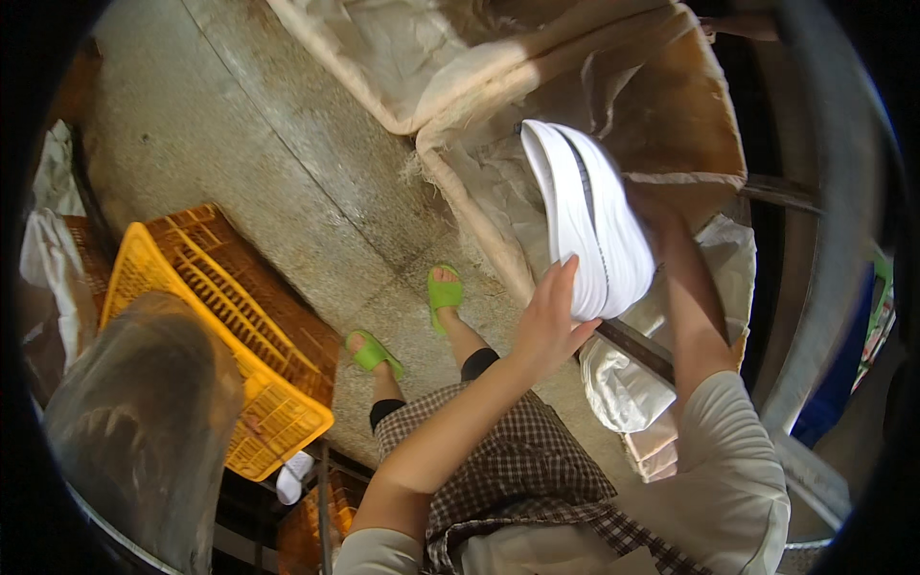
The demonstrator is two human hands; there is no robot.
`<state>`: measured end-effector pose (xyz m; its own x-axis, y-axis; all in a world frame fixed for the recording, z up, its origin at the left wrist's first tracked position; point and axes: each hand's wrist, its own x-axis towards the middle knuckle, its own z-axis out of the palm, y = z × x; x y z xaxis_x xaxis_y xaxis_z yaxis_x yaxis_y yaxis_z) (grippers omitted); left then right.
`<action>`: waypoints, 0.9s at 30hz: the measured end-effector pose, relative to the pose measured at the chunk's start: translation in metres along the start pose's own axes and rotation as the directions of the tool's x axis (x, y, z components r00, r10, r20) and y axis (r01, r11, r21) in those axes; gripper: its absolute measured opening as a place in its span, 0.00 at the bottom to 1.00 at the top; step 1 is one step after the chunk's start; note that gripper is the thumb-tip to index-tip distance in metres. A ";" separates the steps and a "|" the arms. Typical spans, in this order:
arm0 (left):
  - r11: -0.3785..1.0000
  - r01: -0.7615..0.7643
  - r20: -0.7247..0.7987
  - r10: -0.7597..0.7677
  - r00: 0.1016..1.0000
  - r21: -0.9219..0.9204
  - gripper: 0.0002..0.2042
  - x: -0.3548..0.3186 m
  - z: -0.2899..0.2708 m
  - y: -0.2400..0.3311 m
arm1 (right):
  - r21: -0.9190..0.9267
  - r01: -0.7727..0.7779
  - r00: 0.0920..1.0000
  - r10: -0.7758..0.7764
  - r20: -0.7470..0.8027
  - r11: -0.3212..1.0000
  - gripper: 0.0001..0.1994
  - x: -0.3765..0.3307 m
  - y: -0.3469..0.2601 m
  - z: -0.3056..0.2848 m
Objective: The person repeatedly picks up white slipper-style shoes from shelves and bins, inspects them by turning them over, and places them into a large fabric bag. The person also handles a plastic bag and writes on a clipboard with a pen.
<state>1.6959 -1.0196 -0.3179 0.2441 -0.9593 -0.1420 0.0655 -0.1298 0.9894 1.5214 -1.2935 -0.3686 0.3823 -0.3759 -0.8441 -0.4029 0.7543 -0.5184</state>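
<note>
I see the left hand (551,314) clamped on a white bundle (623,240), centre-right; can't tell the right hand's (655,207) grip. Holding step, I reckon; next move needs steadiness.

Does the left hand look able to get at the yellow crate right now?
Probably not without letting go: the left hand holds the white bundle, and the yellow crate stands off to the left.
</note>
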 end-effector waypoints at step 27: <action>0.820 0.571 -0.128 -0.571 0.811 -0.044 0.22 -0.073 -0.021 -0.115 | -0.961 -0.246 0.941 -0.208 -0.267 0.124 0.56 0.241 0.112 -0.045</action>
<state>1.6910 -0.9297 -0.4222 0.2842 -0.6717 -0.6841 0.2351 -0.6429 0.7290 1.5309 -1.3240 -0.6364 0.2213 -0.6541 -0.7233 -0.9433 -0.3319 0.0115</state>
